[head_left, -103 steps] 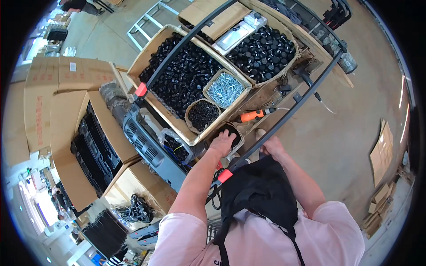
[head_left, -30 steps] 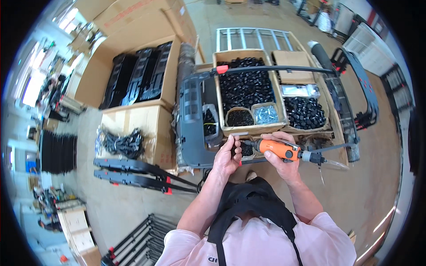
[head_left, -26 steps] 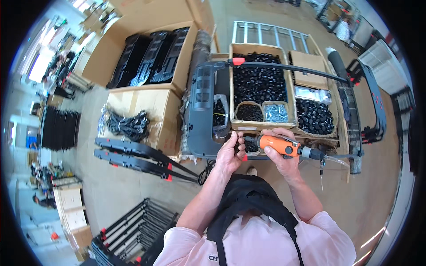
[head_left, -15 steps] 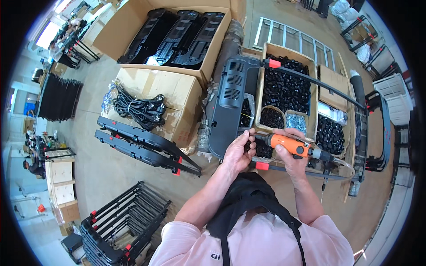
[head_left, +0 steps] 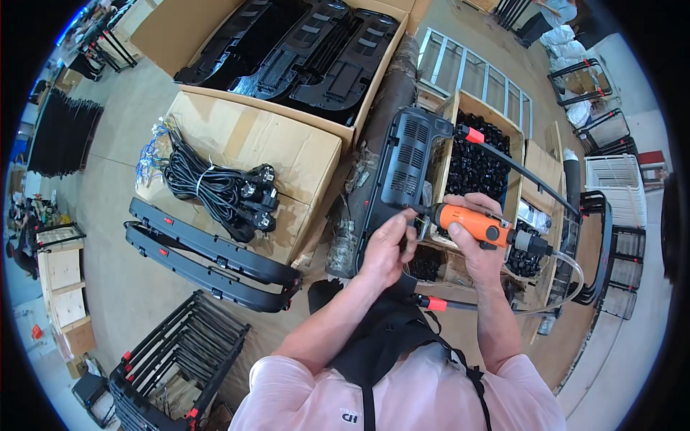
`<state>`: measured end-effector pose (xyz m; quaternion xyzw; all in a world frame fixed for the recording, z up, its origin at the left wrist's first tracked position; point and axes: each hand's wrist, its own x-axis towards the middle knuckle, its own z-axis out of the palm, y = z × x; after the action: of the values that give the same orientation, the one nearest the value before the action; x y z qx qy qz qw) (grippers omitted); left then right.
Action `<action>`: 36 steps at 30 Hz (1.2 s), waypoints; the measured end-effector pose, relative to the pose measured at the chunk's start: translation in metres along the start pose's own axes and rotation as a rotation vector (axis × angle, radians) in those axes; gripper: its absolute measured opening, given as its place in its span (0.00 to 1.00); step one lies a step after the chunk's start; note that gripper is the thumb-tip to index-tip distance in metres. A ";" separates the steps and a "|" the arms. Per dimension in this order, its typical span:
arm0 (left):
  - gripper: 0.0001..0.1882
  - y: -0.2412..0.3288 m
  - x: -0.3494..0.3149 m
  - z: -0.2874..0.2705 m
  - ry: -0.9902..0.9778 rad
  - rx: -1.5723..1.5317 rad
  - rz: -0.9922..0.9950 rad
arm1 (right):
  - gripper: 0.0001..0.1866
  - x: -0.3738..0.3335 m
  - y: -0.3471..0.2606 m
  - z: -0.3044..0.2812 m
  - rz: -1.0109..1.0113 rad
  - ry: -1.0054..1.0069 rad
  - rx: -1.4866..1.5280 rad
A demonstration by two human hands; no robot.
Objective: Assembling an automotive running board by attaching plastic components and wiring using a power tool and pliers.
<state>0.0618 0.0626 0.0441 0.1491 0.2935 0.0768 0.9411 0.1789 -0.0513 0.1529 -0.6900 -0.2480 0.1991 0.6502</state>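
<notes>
My right hand (head_left: 476,241) is wrapped round an orange air screwdriver (head_left: 471,223), its tip pointing left and a clear hose running from its rear end. My left hand (head_left: 389,248) is closed, thumb and fingertips together just left of the driver's tip. Whatever those fingers pinch is too small or hidden to name. Both hands are over the near right edge of a black vented plastic housing (head_left: 407,161). This housing is part of a black tube frame (head_left: 528,167) with red end pieces, which lies across the parts bins.
A wooden bin of small black parts (head_left: 483,159) is beyond the hands. To the left, a cardboard box (head_left: 287,154) carries bundled black cables (head_left: 212,183) and curved black panels (head_left: 208,248). An open carton (head_left: 154,36) holds larger black mouldings. Stacked black frames (head_left: 180,352) stand lower left.
The view has shifted, so the boxes appear lower and larger. The driver has moved slightly up, and its tip now sits closer to the housing's edge. Both hands keep their grips.
</notes>
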 end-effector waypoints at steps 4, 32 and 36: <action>0.14 0.038 0.006 -0.036 0.112 0.133 0.093 | 0.29 0.030 0.001 0.018 0.018 -0.061 -0.065; 0.24 0.047 0.022 -0.062 0.381 1.471 0.596 | 0.29 0.067 0.019 0.053 0.096 -0.208 -0.194; 0.24 0.047 0.021 -0.062 0.376 1.478 0.597 | 0.28 0.069 0.024 0.057 0.099 -0.233 -0.221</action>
<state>0.0405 0.1267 -0.0001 0.7874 0.3692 0.1345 0.4749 0.2021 0.0347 0.1284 -0.7409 -0.3076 0.2811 0.5267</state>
